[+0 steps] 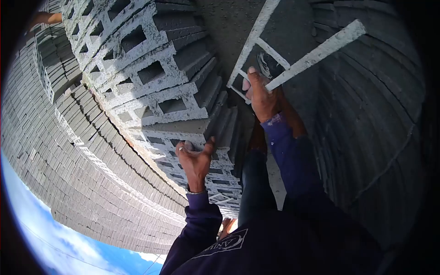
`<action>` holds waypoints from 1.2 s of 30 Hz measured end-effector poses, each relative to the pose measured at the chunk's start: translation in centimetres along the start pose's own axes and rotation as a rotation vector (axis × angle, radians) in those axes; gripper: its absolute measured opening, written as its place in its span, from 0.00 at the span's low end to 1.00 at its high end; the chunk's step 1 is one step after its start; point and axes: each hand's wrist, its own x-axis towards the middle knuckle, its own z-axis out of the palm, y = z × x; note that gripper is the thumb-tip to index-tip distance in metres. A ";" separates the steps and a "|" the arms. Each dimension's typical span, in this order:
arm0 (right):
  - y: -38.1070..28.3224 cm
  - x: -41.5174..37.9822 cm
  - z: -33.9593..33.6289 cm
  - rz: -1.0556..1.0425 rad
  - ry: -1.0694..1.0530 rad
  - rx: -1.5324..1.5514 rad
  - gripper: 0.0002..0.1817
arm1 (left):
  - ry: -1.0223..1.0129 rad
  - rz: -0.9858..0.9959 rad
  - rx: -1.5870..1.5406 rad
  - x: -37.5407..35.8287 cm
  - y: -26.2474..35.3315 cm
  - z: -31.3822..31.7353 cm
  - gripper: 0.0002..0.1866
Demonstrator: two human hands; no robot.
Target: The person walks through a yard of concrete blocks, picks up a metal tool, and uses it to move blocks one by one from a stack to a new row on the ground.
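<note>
My left hand (pixel 195 165), with a ring on one finger, grips the edge of a grey hollow block (pixel 183 130) in a tall stack. Its fingertips are at a block cavity and its thumb is spread to the side. To the upper right, my right hand (pixel 263 101) is closed around the narrow end of a whitish, ladder-like frame (pixel 316 52) with crossbars. Part of that grip is hidden behind the hand.
Stacked hollow blocks (pixel 133 39) rise at the left, with long rows of blocks (pixel 91 169) beyond. More dark stacks (pixel 366 101) stand at the right. Grey ground (pixel 233 23) runs between. Another person's arm (pixel 48 18) shows at the top left.
</note>
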 end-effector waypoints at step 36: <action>-8.5 6.5 0.2 0.157 0.036 0.021 0.26 | 0.132 0.091 0.490 8.4 9.6 1.2 0.33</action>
